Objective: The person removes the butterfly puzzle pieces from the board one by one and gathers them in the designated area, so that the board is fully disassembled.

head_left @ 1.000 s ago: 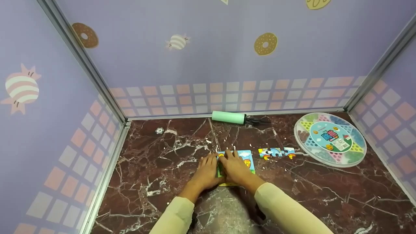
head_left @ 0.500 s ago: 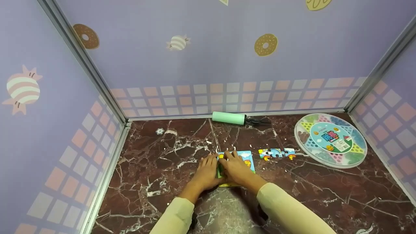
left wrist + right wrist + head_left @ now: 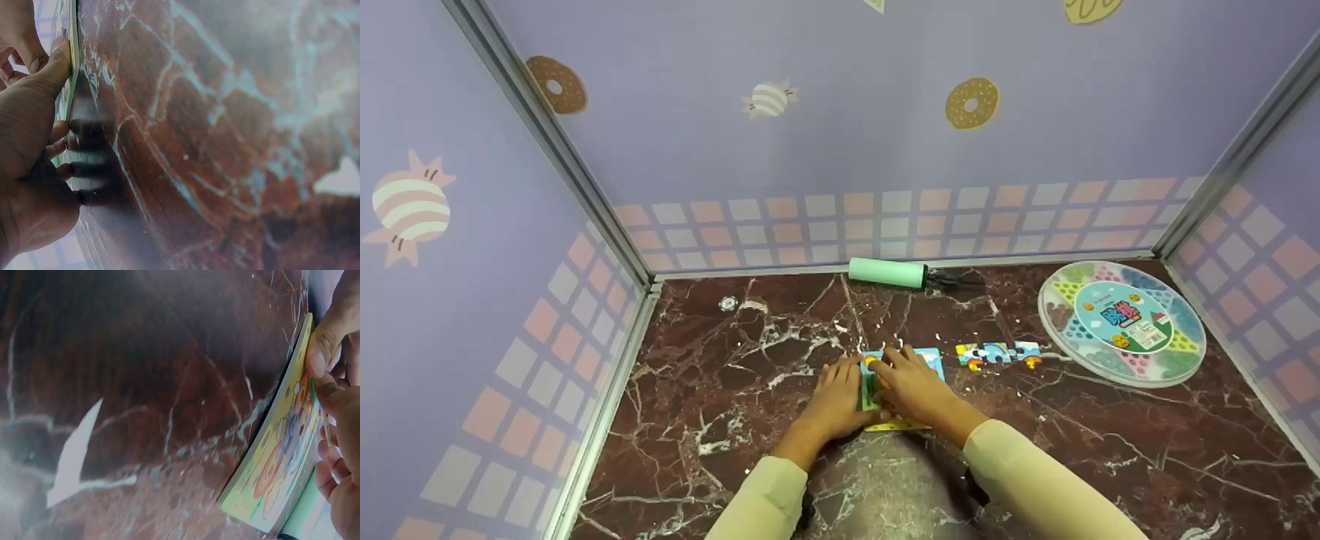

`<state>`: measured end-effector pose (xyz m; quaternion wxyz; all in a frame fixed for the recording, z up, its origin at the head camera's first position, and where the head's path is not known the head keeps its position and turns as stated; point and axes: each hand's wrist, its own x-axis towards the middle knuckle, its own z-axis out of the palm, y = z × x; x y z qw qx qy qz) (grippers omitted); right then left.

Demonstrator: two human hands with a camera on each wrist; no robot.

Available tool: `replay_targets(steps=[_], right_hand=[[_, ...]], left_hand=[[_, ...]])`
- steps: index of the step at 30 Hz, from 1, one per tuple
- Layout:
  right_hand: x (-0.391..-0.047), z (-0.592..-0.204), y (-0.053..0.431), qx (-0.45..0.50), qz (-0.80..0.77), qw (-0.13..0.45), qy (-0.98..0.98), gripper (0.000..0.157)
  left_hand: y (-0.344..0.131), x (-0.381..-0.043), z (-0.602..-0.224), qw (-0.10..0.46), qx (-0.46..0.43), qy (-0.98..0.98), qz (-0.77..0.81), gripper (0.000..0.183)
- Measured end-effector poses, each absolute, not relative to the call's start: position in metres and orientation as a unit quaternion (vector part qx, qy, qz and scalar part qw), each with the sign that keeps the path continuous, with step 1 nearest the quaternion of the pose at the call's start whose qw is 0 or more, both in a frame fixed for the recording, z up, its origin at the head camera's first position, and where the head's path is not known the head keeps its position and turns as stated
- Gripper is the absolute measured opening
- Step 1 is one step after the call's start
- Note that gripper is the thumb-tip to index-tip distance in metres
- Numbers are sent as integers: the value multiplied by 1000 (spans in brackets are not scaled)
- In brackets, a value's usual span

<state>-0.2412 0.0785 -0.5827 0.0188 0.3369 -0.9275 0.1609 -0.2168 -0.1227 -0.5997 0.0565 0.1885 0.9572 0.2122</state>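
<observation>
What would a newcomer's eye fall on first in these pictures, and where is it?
Probably the large round game set with its bright star pattern, on the table's right side. Next might come the left hand and right hand at a colourful puzzle board, and the mint-green cylinder near the back wall.

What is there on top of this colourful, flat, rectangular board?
The left hand is at the left edge of the colourful rectangular board; the right hand is over its middle. Bright printed figures show on its face. What lies directly beneath the right hand is covered.
</observation>
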Motion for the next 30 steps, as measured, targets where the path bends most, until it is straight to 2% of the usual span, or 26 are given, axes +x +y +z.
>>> replay_targets(steps=[3,9,21,26,30], right_hand=[[-243,-583,87,343,162,32,-925,47],[-247,-585,104,365,165,76,-913,32],[-253,-582,135,387,133,102,-907,24],[-253,-587,150,379,148,103,-908,25],[-254,-593,165,389,153,133,-899,30]], left_hand=[[-122,-218,-600,67,186,956,217,108],[-122,-220,-603,71,185,952,232,110],[-126,-223,-602,73,187,950,237,112],[-127,-222,-604,74,189,949,241,113],[-126,-221,-605,74,195,948,241,114]])
